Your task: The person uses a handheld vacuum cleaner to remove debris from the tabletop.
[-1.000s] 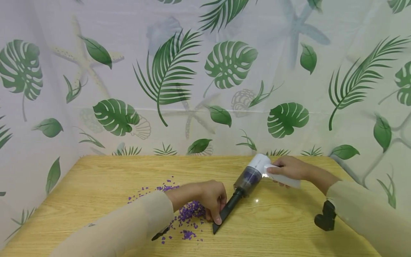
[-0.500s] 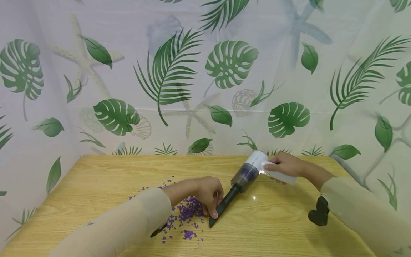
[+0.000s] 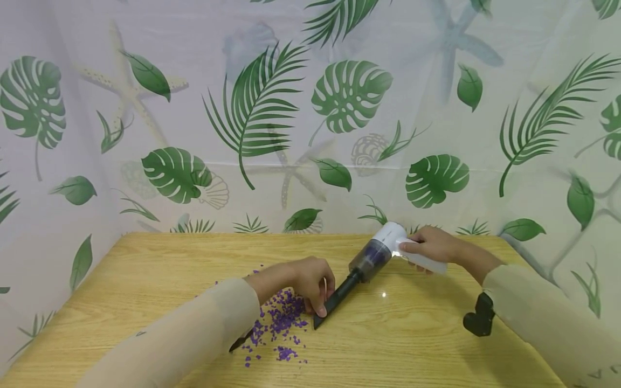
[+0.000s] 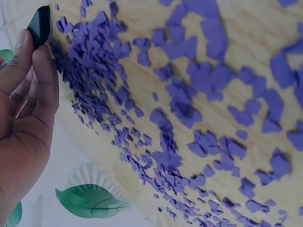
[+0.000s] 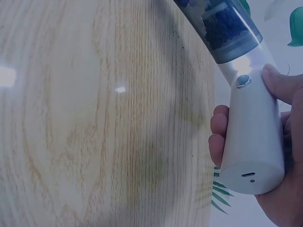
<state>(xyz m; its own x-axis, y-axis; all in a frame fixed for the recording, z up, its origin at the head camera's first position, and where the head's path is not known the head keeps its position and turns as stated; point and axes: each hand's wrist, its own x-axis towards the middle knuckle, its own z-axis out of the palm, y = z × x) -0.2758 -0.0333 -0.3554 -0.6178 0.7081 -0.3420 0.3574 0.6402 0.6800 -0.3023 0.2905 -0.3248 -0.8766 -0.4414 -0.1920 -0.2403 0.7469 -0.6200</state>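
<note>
My right hand (image 3: 430, 245) grips the white handle of a handheld vacuum cleaner (image 3: 371, 257), fingers wrapped round it in the right wrist view. Purple bits show inside its clear dust cup (image 5: 227, 26). A long black crevice nozzle (image 3: 342, 295) slants down from the cup to the left. Near its tip, my left hand (image 3: 310, 280) pinches the nozzle between thumb and fingers. Many small purple paper scraps (image 3: 286, 315) lie beside the tip, heaped thickest next to the left hand, as the left wrist view also shows (image 4: 94, 61). The left forearm hides part of the scraps.
The wooden table (image 3: 417, 334) reaches back to a wall covering (image 3: 291, 108) printed with green leaves. Looser scraps (image 3: 286, 353) lie nearer the front. Black wrist-worn pieces (image 3: 479, 315) hang by both sleeves.
Both hands and the vacuum cleaner have shifted away from the person and slightly left. The nozzle tip has moved farther back along the right side of the scraps.
</note>
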